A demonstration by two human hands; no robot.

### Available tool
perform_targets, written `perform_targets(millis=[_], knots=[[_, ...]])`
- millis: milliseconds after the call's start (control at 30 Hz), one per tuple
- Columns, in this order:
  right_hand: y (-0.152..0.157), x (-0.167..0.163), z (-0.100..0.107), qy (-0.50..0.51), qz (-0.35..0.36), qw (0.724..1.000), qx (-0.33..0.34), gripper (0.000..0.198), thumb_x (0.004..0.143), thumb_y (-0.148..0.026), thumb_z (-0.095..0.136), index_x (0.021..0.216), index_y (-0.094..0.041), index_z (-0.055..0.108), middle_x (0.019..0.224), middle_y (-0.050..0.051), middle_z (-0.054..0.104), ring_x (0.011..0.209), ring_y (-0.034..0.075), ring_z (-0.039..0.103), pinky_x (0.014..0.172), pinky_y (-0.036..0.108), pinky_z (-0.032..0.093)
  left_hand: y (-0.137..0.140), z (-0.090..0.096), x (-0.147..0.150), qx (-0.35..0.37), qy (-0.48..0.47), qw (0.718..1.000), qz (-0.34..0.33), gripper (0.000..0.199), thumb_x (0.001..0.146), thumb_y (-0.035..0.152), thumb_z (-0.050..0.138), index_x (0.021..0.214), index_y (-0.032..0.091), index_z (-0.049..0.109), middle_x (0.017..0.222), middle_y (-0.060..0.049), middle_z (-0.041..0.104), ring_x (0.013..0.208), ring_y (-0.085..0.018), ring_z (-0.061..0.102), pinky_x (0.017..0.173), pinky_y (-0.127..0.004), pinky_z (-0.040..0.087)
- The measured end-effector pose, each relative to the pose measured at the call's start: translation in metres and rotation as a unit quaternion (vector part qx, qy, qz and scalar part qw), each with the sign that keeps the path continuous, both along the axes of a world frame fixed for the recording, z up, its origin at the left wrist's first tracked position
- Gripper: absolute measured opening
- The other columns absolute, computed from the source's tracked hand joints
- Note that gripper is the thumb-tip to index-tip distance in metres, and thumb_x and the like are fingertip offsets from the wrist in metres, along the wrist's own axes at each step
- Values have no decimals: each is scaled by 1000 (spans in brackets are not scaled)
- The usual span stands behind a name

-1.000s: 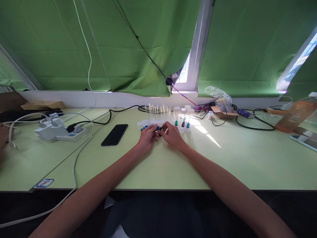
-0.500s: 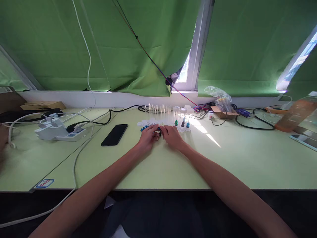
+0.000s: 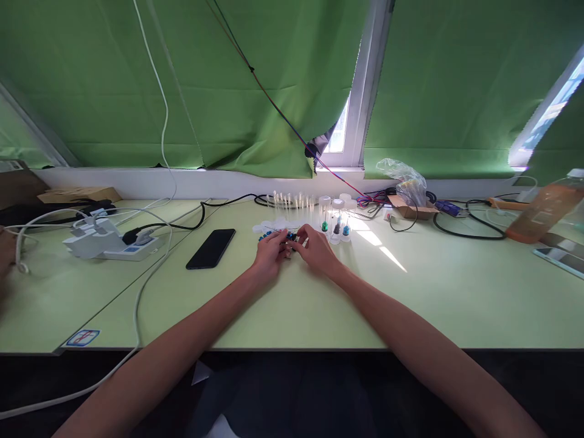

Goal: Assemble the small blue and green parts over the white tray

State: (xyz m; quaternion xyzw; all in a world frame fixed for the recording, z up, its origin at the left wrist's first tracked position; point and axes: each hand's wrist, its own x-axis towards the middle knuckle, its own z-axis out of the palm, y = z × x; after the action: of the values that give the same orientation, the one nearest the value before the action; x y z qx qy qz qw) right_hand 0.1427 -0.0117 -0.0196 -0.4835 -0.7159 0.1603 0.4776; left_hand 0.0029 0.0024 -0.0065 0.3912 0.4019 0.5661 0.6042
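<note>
Close together over the middle of the table, my left hand (image 3: 271, 250) and my right hand (image 3: 314, 246) meet around small blue and dark pieces (image 3: 291, 236). The left fingers are closed; what they grip is mostly hidden. My right thumb and index finger curl into a pinch beside those pieces, and whatever is in it is too small to name. Just beyond stand several clear tubes (image 3: 294, 210). To the right, upright clear tubes hold a green-hubbed needle (image 3: 324, 225), a black-hubbed needle (image 3: 337, 229) and a blue-hubbed needle (image 3: 346, 230). Whitish caps (image 3: 259, 229) lie left of the tubes.
A black phone (image 3: 210, 249) lies to the left, near a white power strip (image 3: 132, 248) with plugs and cables. At the right are an open cardboard box (image 3: 413, 208), black cable, an orange-brown bottle (image 3: 541, 210) and another phone (image 3: 561, 260). Part of another person's hand (image 3: 6, 249) shows far left.
My right fingers have lifted and bent into a more open arch, with the thumb and fingertip nearer my left fingers. More of the blue pieces shows between the hands.
</note>
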Motion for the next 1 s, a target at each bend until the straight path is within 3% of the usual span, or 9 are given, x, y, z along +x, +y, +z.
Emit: perform_targets(millis=[300,500,700,1000], knots=[[4,-1,-2,-10,3,1000,25,14,87,-30,58,80,-21,50,76,0,61,69,15,54,64,26,37,-2,1,0,7,9,999,-34,24,71,31,78,75,13,62,66,-1,59,45,-8,51,43,-23,39],[2,-1,0,-57,-30,998,4,29,94,-35,49,69,-20,51,64,0,57,60,14,49,59,26,32,-4,3,0,10,13,998,-53,26,71,33,78,75,14,61,66,-1,59,47,-9,53,44,-23,39],[0,-1,3,-69,-22,997,-28,43,100,-36,37,64,-20,56,63,3,61,60,14,54,64,27,36,-5,3,0,8,8,998,-66,27,69,33,80,75,14,61,67,-1,60,48,-8,52,44,-23,38],[1,-1,2,-58,-31,997,-37,41,98,-44,39,70,-20,57,66,2,63,62,14,54,65,27,37,-3,0,1,10,18,999,-34,27,68,33,80,73,13,63,67,-2,61,46,-7,49,44,-22,37]])
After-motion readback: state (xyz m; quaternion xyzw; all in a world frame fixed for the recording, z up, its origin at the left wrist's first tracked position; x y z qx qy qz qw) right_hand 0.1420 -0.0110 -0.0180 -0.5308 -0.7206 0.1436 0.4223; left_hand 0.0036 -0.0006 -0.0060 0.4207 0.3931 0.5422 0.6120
